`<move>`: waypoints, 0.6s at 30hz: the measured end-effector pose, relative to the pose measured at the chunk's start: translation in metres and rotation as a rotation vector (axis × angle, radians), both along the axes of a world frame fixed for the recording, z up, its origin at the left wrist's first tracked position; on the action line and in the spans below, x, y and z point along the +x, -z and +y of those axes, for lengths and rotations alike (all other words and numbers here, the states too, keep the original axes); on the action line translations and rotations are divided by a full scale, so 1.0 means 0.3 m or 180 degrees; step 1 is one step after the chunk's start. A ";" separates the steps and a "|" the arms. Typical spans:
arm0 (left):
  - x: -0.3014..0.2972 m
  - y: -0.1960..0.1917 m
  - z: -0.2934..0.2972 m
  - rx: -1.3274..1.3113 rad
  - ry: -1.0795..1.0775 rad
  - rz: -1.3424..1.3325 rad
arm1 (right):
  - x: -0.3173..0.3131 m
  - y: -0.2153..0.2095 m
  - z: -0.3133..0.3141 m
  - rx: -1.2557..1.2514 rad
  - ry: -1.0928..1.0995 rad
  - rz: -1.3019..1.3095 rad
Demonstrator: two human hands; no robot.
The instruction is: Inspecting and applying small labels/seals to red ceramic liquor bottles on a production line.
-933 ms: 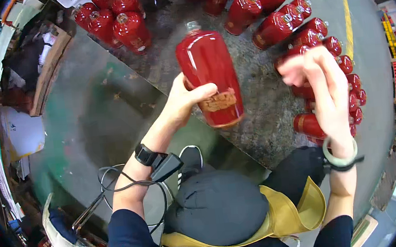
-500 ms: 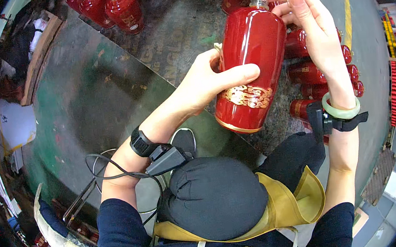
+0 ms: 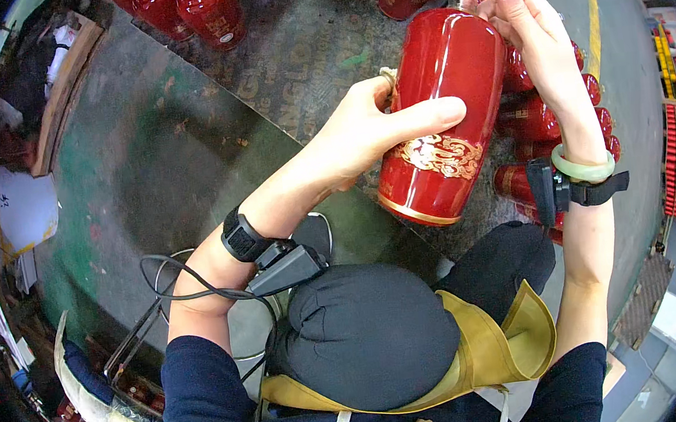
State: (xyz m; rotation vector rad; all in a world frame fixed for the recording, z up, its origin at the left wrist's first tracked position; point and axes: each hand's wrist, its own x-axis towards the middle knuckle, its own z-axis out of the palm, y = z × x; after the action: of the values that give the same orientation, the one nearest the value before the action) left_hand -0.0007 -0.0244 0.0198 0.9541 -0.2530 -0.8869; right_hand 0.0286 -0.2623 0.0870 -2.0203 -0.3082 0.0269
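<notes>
A glossy red bottle (image 3: 446, 68) with a gold ornament and a gold line round its base is held tilted in front of me, neck up and to the right. My left hand (image 3: 395, 123) is wrapped round its left side, thumb across the front. Something pale, perhaps cloth or cord, shows by the left fingers. At the clear bottle neck, my right hand (image 3: 524, 18) has its fingers curled and thumb tip brought in. Its fingers partly cover the neck, and what they pinch, if anything, is too small to make out.
More red bottles (image 3: 530, 121) are grouped to the right behind the held one. Others (image 3: 210, 14) stand at the far left and far middle. A wooden board edge (image 3: 66, 95) lies at left. A black cable (image 3: 198, 287) hangs by my left forearm.
The bottle has shifted slightly right with my left hand. My right fingers have closed in more round the neck, and the thumb has come nearer the other fingertips.
</notes>
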 end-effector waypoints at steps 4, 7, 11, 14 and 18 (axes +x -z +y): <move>-0.003 -0.004 -0.009 0.0033 -0.0159 -0.0069 | 0.007 0.013 -0.017 0.0149 0.0004 0.0121; -0.005 0.000 -0.010 -0.0007 -0.0157 -0.0026 | 0.014 0.016 -0.030 0.0322 -0.0064 0.0179; -0.005 0.018 -0.008 -0.0203 -0.0147 0.0084 | 0.020 0.020 -0.037 0.0415 -0.0117 0.0235; -0.004 0.032 -0.005 -0.0421 -0.0029 0.0588 | 0.016 0.017 -0.034 0.0450 -0.0074 0.0258; -0.028 0.042 -0.002 -0.1115 -0.0037 0.1307 | -0.001 0.019 -0.012 0.0388 0.0172 0.0262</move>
State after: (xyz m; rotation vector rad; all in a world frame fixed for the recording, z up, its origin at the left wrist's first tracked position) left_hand -0.0092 -0.0250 0.0071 0.4356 -0.0462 -0.9683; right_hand 0.0285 -0.2660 0.0812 -1.9001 -0.1982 0.0562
